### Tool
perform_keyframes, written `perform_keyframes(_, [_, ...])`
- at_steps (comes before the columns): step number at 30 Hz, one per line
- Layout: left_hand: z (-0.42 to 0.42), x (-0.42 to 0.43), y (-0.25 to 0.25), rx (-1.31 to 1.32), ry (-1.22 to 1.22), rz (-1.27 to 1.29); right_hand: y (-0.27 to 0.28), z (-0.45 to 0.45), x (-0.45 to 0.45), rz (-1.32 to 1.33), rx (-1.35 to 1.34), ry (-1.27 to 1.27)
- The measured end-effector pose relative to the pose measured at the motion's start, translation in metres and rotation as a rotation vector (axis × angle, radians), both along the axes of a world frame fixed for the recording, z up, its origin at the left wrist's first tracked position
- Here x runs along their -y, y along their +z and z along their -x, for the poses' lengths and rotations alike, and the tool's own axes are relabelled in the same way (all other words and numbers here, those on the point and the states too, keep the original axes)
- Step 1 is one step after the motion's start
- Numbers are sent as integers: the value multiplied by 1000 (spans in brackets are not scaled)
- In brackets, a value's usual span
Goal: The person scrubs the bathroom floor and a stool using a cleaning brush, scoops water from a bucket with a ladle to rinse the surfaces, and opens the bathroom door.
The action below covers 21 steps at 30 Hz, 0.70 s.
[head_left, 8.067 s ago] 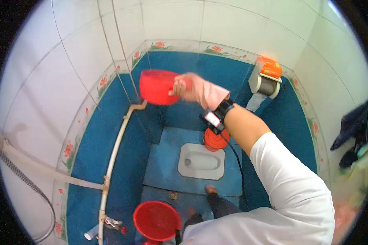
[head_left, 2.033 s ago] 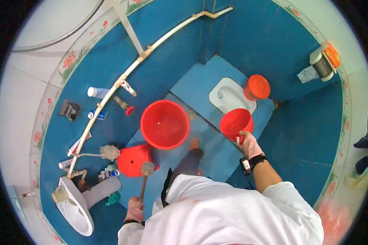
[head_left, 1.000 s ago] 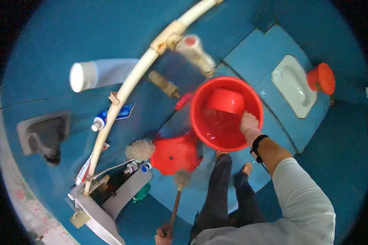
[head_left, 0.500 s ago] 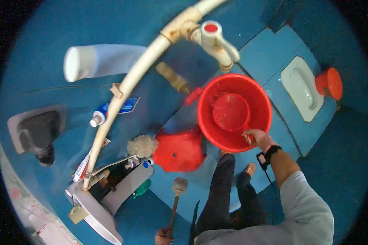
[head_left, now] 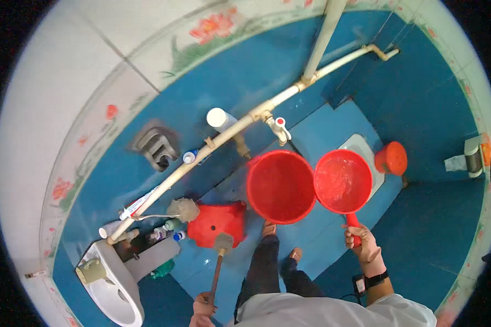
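My right hand, with a dark band and small device at the wrist, is closed around the handle of a red dipper. Water shows in the dipper's bowl, held up just right of a large red bucket. Low in the view, my left hand grips the wooden stick of a round brush with a greyish head. That head overlaps the edge of a red plastic stool in the view; whether they touch I cannot tell.
A pipe with a tap runs along the blue wall above the bucket. Right of it are a squat toilet and a smaller red bucket. A white washbasin stands at lower left.
My right hand has lifted the dipper out of the large bucket and over to its right, with water in it. The head view has shifted and shows more wall.
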<state>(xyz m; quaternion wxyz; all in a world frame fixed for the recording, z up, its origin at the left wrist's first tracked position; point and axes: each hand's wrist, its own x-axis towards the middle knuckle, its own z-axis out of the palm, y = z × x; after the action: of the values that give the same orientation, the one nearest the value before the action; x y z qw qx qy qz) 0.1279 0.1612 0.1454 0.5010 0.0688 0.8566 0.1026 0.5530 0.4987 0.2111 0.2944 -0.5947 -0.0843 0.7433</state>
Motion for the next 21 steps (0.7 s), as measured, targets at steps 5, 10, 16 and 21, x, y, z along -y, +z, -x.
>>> perform_keyframes(5, [-13, 8, 16, 2, 108, -105, 29, -9, -13, -107, 109, 125])
perform_keyframes(10, [-25, 52, 18, -43, 70, -70, 76, 28, -65, -129, 8, 88])
perform_keyframes(16, [-41, 128, 11, -152, 86, -82, 150, 68, -93, -276, -91, 39])
perform_keyframes(21, [-52, 163, 22, -206, 133, -101, 199, 51, -79, -214, -318, 33])
